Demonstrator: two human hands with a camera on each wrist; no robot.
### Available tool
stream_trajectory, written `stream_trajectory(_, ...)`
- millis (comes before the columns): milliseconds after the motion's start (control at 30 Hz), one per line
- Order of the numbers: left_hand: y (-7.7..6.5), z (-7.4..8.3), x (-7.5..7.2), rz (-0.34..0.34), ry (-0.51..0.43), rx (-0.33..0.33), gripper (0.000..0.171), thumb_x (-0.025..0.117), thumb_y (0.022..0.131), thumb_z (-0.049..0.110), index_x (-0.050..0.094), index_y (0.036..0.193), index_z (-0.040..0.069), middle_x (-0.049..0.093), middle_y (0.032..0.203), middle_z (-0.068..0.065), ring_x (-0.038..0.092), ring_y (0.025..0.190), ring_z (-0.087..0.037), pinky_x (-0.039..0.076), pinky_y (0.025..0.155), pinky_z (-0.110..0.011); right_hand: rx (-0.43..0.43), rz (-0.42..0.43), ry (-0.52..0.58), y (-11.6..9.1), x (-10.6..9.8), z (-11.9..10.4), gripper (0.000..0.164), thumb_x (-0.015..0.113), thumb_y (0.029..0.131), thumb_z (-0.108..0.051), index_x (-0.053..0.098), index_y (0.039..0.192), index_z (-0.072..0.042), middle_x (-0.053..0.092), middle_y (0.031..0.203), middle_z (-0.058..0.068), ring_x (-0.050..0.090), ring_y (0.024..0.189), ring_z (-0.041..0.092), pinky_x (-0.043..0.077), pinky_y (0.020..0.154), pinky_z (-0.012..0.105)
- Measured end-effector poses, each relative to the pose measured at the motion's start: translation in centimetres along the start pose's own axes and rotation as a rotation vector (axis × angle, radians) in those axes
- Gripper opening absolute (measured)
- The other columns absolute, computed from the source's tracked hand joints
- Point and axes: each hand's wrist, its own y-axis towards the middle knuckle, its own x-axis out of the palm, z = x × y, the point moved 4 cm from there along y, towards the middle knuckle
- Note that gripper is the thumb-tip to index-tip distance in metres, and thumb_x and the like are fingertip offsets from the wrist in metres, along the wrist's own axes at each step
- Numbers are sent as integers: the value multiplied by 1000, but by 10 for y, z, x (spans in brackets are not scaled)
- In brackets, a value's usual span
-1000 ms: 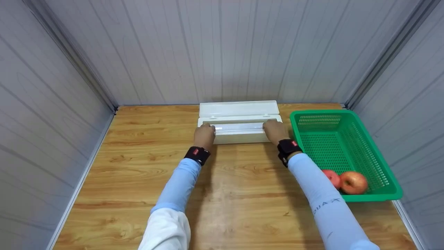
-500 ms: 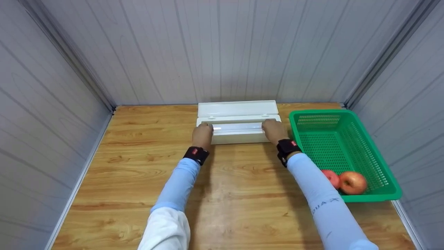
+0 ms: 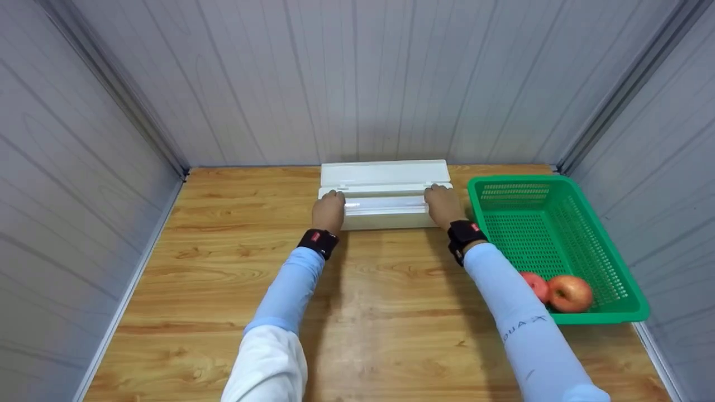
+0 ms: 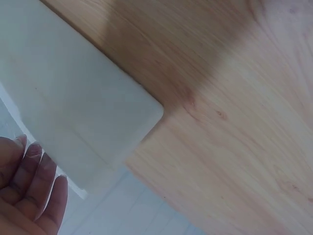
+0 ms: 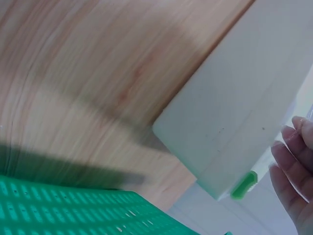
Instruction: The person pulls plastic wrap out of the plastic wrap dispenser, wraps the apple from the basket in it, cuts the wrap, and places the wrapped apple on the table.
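Head cam: high, fwd/down, wide. Wrist cams: close, opp. ends; all share white box (image 3: 385, 223).

Standing here, I'd call this a small work booth: a wood-grain tabletop (image 3: 223, 279) boxed in by pale, panelled walls, one on the left (image 3: 72, 184), one on the right (image 3: 659, 139) and one across the far side (image 3: 357, 84). Grey trim (image 3: 114, 84) runs along the corners. Whether it belongs to a workshop or a lab, I can't tell.
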Motion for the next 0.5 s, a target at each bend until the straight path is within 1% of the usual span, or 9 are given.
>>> stream_trajectory(67, 3, 0, -1, -13, -7, 12, 17, 45, 87, -1, 63, 89, -1, 64, 87, -15, 63, 81, -32, 53, 67, -44, 6, -1, 2, 1, 0, 1, 8, 56, 85, 3, 64, 86, 3, 64, 85, 19, 62, 79, 35, 53, 67, 44)
stream_trajectory(133, 4, 1, -2, -27, -13, 26, 18, 45, 87, -2, 62, 91, -3, 64, 89, -17, 63, 82, -33, 53, 69, -44, 24, -19, 21, 1, 0, 3, 10, 54, 86, 3, 62, 92, 6, 64, 89, 21, 62, 81, 37, 53, 70, 45)
stream_trajectory(233, 5, 2, -3, -34, -30, 38, 19, 44, 87, -2, 61, 94, -4, 64, 90, -18, 63, 83, -34, 54, 69, -44, 58, -77, 77, -1, 1, 4, 19, 50, 89, 3, 58, 105, 9, 64, 96, 24, 62, 87, 37, 53, 73, 44)
stream_trajectory(300, 6, 3, -4, -32, -39, 38, 19, 42, 87, -2, 59, 95, -5, 66, 88, -19, 64, 81, -34, 54, 69, -44, 69, -94, 108, -2, 1, 6, 23, 47, 89, 5, 55, 110, 10, 65, 97, 24, 63, 88, 37, 54, 73, 44)
stream_trajectory(367, 6, 4, -5, -25, -49, 40, 18, 40, 88, -2, 57, 96, -5, 67, 85, -19, 65, 78, -35, 54, 67, -45, 69, -98, 127, -3, -1, 7, 25, 47, 88, 6, 54, 112, 10, 66, 93, 24, 64, 85, 36, 54, 71, 44)
stream_trajectory(433, 6, 4, -5, -25, -54, 40, 18, 39, 88, -1, 54, 97, -4, 67, 82, -19, 66, 76, -35, 54, 64, -45, 64, -87, 126, -3, -3, 7, 22, 48, 87, 7, 54, 108, 9, 66, 88, 23, 64, 81, 36, 54, 67, 44)
stream_trajectory(500, 5, 2, -5, -41, -61, 37, 18, 39, 88, -1, 53, 99, -4, 68, 80, -19, 66, 74, -35, 54, 63, -46, 65, -92, 122, -2, -4, 6, 17, 49, 87, 7, 55, 103, 7, 67, 84, 21, 65, 77, 35, 53, 63, 44)
